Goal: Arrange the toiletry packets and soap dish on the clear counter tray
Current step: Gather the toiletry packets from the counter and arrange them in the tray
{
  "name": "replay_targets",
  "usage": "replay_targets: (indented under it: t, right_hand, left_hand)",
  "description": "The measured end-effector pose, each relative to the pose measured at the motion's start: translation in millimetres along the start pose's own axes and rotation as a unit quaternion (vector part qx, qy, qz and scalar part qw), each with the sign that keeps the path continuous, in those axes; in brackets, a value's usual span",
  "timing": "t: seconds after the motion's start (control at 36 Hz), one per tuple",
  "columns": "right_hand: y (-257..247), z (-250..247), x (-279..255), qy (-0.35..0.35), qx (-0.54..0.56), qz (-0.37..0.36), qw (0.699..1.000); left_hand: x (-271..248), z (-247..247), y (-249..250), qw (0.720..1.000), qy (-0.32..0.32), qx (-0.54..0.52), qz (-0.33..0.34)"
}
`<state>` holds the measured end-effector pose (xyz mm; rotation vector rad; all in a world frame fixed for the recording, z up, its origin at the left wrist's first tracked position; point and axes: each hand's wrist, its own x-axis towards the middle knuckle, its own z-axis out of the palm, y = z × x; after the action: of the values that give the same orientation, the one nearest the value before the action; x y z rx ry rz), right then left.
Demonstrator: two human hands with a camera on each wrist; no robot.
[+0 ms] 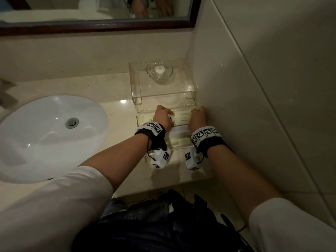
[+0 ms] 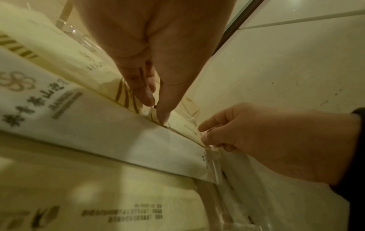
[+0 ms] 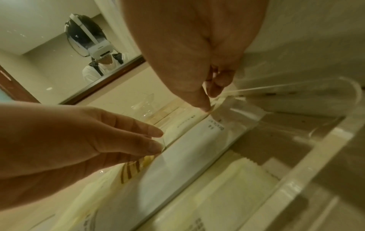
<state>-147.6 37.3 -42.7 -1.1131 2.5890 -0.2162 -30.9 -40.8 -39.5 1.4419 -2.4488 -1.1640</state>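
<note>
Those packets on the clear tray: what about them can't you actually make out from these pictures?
- How many packets there are: in the head view both hands cover the row.
- The small print: blurred in the left wrist view, too small from the head.
- What the left hand pinches: its own fingers hide the edge.
- What the soap dish holds: a white item, too small.

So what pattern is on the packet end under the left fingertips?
Brown diagonal stripes on the cream packet, clearest in the left wrist view.

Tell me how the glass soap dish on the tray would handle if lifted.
The soap dish looks like clear glass, so probably fragile and slippery. It is shallow and round, likely stable on the tray, though the small white soap inside might slide.
</note>
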Motion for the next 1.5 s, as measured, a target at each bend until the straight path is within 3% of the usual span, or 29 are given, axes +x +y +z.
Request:
replay_targets:
  t: [0.19,0.92,1.25,1.5]
  right_hand:
    - [-5.8,4.1,-1.7,-0.027,-0.005,0.009,1.0]
    - [-1.0,4.7,-5.0,-0.013,0.067,-0.011,0.998]
    - [-5.2,-6.7,-13.2,0.053,0.083,-0.062,0.993]
    - [-27.3,-13.2,-20.4,0.083,0.139,-0.119,0.98]
  left_hand:
    - [-5.3,0.5,2.4,0.999,0.01,0.037,0.03]
    - [-6.2,0.7,7.9,0.999,0.013,0.047,0.002]
    - [-8.0,-7.1,4.6,0.998,0.023,0.043,0.029]
    - [-17.8,-34.5,-3.9,0.996,0.065,-0.02,0.052]
